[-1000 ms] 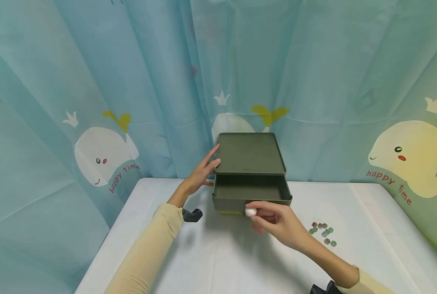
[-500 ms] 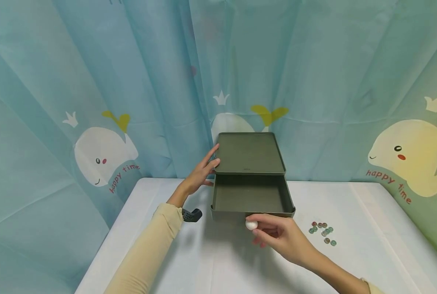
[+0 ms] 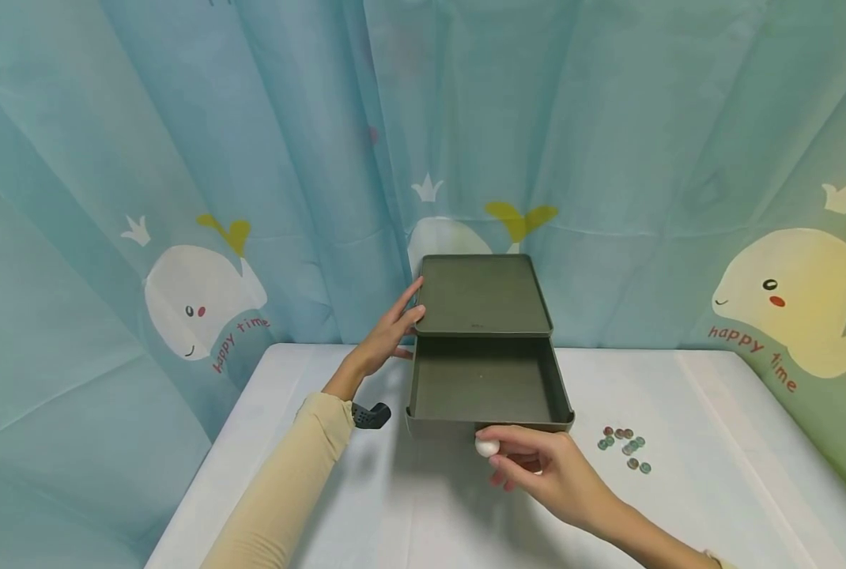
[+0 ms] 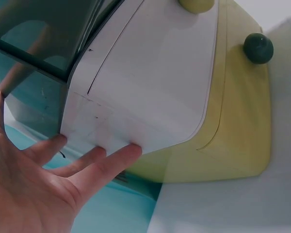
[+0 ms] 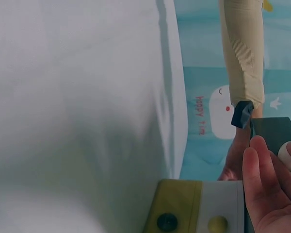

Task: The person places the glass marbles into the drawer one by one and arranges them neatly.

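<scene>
A small drawer cabinet stands at the back of the table, with a dark green top (image 3: 483, 296). Its dark green upper drawer (image 3: 483, 387) is pulled well out, and bare inside. My right hand (image 3: 547, 478) pinches the drawer's round white knob (image 3: 487, 447) between thumb and index finger; the right wrist view also has this knob (image 5: 287, 156). Against the cabinet's left side rests my left hand (image 3: 380, 340), fingers spread and fairly straight. In the left wrist view, its fingertips touch the side of the white middle drawer section (image 4: 160, 63) above a yellow one (image 4: 247, 136).
Several small round red, brown and green pieces (image 3: 629, 449) lie on the white tabletop (image 3: 679, 395) to the right. A blue whale-print curtain (image 3: 323, 158) hangs right behind the table. Lower knobs, one yellow (image 5: 217, 224) and one dark green (image 5: 167, 222), stick out in front.
The upper drawer has slid further out toward me, my right hand moving with its knob. My left hand has stayed on the cabinet's side.
</scene>
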Demonstrator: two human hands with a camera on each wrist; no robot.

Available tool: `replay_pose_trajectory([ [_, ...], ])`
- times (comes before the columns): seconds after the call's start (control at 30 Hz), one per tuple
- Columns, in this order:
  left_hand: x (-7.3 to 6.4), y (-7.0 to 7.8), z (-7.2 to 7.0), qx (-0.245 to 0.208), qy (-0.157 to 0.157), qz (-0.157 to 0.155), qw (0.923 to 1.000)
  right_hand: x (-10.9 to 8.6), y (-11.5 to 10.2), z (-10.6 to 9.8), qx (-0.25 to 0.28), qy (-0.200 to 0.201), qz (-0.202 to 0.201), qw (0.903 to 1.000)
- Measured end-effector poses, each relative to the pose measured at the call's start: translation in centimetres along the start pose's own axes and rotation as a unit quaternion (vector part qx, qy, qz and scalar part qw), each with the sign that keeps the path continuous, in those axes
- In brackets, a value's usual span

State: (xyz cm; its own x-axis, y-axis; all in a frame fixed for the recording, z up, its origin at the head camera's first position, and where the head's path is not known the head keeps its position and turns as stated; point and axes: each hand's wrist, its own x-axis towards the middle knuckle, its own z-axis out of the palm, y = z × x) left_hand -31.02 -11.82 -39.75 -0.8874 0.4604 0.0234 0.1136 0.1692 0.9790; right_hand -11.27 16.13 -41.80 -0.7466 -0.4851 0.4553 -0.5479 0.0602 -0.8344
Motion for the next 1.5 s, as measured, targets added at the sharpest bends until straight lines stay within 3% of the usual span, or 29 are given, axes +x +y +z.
replay_pose_trajectory([
  [0.4, 0.0, -0.1, 0.0, -0.003, 0.001, 0.005, 1.0000, 0.0, 0.3, 0.0, 0.001, -0.002, -0.023, 0.9997],
  [0.6, 0.1, -0.1, 0.0, -0.005, 0.001, 0.005, 1.0000, -0.1, 0.2, -0.5, -0.020, -0.023, -0.033, 0.9990],
  [0.9, 0.1, -0.1, 0.0, -0.006, 0.003, 0.004, 1.0000, -0.4, -1.2, -3.0, -0.040, -0.095, -0.010, 0.9946],
  [1.13, -0.1, -0.1, 0.1, -0.002, 0.001, 0.004, 1.0000, -0.9, -1.7, -5.2, -0.047, -0.166, -0.038, 0.9844],
  [1.33, -0.1, -0.1, 0.1, -0.002, 0.001, 0.004, 1.0000, -1.5, -2.1, -7.4, -0.049, -0.198, -0.023, 0.9786],
  [1.5, 0.1, -0.2, 0.1, -0.003, 0.002, 0.003, 1.0000, -1.8, -1.9, -9.2, -0.017, -0.244, -0.036, 0.9690],
])
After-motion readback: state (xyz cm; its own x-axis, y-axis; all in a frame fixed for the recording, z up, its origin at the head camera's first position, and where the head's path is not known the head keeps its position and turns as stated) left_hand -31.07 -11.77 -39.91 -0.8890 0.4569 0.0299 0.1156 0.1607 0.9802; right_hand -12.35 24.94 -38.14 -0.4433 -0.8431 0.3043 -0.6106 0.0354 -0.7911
